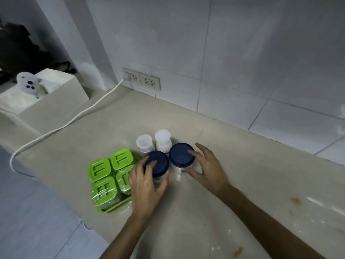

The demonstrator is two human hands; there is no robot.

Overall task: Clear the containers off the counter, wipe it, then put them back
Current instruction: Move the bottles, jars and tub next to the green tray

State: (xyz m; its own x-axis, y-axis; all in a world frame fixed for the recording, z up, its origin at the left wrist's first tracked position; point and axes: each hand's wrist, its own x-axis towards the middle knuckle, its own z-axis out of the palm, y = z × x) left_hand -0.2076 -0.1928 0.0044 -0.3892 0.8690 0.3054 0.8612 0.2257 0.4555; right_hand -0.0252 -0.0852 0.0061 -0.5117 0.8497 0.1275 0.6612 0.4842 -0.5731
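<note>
Two clear jars with dark blue lids stand side by side on the beige counter (186, 118). My left hand (147, 186) wraps around the left blue-lidded jar (158, 162). Around the right blue-lidded jar (180, 155) my right hand (207, 169) curls, fingers spread on its lid and side. Just behind them stand two small white-capped bottles (143, 144) (162, 140). A green tray (112, 207) holds several green-lidded containers (99, 169), left of my left hand.
A white cable (74, 117) runs across the counter from a wall socket (130, 77) and hangs over the front edge. A white box (54, 105) sits at the far left. Brown stains (295, 200) and wet streaks mark the counter at right. Tiled wall behind.
</note>
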